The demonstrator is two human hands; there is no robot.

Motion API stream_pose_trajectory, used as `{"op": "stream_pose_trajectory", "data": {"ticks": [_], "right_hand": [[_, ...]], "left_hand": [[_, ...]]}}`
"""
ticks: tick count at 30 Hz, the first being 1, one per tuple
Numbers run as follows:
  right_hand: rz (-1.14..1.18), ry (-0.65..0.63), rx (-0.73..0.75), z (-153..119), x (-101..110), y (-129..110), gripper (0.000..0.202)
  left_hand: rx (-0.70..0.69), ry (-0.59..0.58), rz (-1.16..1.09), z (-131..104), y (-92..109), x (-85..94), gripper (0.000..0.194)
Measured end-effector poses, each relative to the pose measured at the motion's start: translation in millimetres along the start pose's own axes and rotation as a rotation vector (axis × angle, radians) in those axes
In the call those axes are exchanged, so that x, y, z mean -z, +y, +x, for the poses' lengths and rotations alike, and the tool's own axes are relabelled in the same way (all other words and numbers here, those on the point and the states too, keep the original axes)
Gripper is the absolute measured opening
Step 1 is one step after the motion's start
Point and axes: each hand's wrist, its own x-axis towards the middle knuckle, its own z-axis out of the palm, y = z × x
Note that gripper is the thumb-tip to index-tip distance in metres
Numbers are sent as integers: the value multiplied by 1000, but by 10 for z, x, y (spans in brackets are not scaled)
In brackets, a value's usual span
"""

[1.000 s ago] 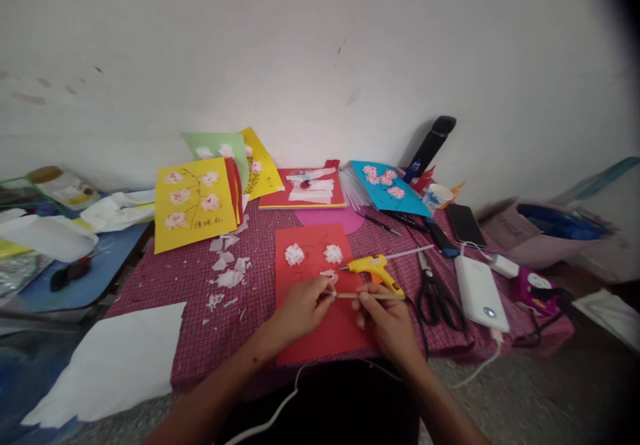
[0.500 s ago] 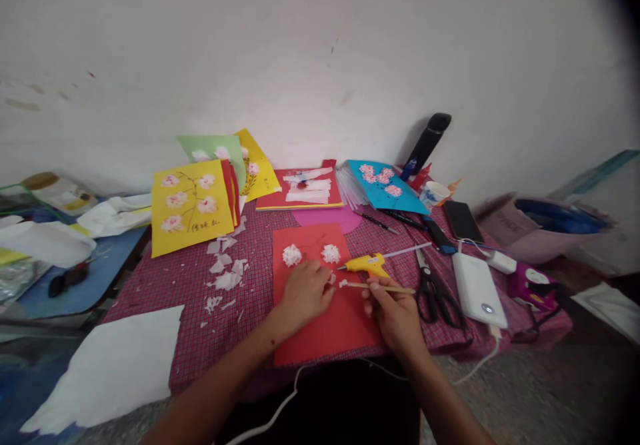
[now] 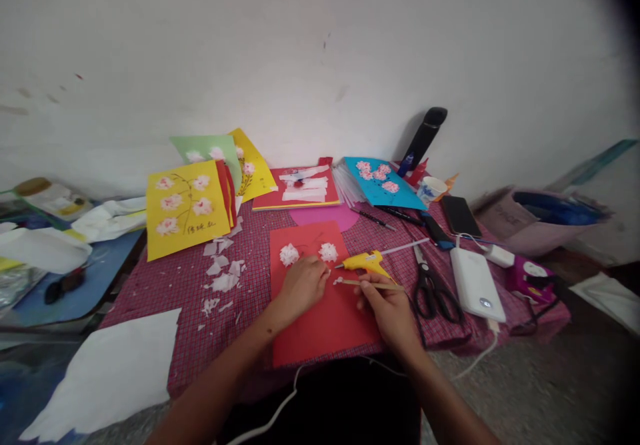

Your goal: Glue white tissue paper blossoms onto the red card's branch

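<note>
My right hand point(image 3: 386, 305) is closed round a thin wooden stick point(image 3: 350, 283), and a small white paper tuft point(image 3: 339, 280) sits at its tip. The tip points left, toward my left hand point(image 3: 305, 286). My left hand lies over a red card point(image 3: 320, 335), its fingers bent and drawn together; what they pinch, if anything, is hidden. Two white paper flowers point(image 3: 289, 254) stand out on the upper part of the card, with thin dark branch lines nearby. A yellow glue gun point(image 3: 364, 261) rests on the card's right edge, its nozzle pointing left above the stick.
Torn white paper scraps point(image 3: 225, 280) lie left of the card, near a large white sheet point(image 3: 107, 372). To the right are black-handled scissors point(image 3: 434, 296) and a white power bank point(image 3: 477, 285). Finished flower cards point(image 3: 187, 208) stand behind, alongside a blue card point(image 3: 384, 184).
My right hand and the stick have shifted slightly left, bringing the tufted tip nearer my left hand. The left fingers look drawn closer together. The whole view has moved a little.
</note>
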Motion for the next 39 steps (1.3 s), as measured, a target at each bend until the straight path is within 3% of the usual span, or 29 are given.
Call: {"op": "stream_pose_trajectory", "data": {"ticks": [8, 19, 26, 32, 39], "right_hand": [[-144, -37, 53, 56, -150, -23, 25], [-233, -75, 108, 67, -225, 3, 20], [-645, -173, 335, 105, -244, -158, 18], [-873, -230, 359, 193, -367, -260, 21], [-827, -251, 391, 127, -357, -269, 18]], "left_hand": [[-4, -78, -37, 47, -48, 61, 28], [-15, -60, -58, 18, -52, 73, 24], [-12, -48, -56, 13, -61, 64, 22], [-34, -44, -94, 2, -74, 68, 24], [-70, -32, -156, -43, -121, 51, 28]]}}
